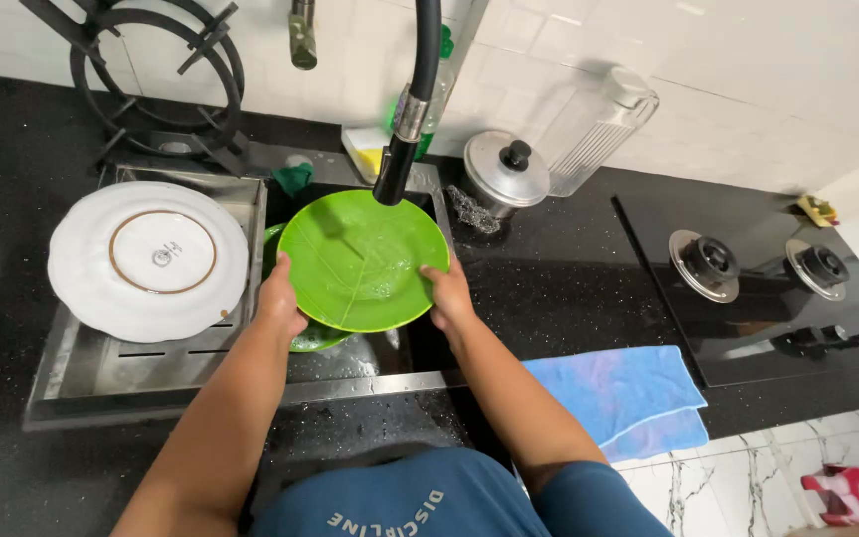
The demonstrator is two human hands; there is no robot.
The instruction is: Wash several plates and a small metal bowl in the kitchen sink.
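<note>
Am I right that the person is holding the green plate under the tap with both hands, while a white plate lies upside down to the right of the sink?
Not quite: the head view shows the white plate lying upside down left of the sink, not right. Both the left hand and right hand do hold the green plate under the tap.

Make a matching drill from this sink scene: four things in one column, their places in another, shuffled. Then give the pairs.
Things:
1. Green plate
2. White plate
3. Blue towel
4. Pot lid

Places:
A. On the counter between sink and stove
B. Upside down on the drain rack left of the sink
C. Behind the sink, beside the clear jug
D. Held by both hands under the tap

Pairs: 1-D, 2-B, 3-A, 4-C
</note>
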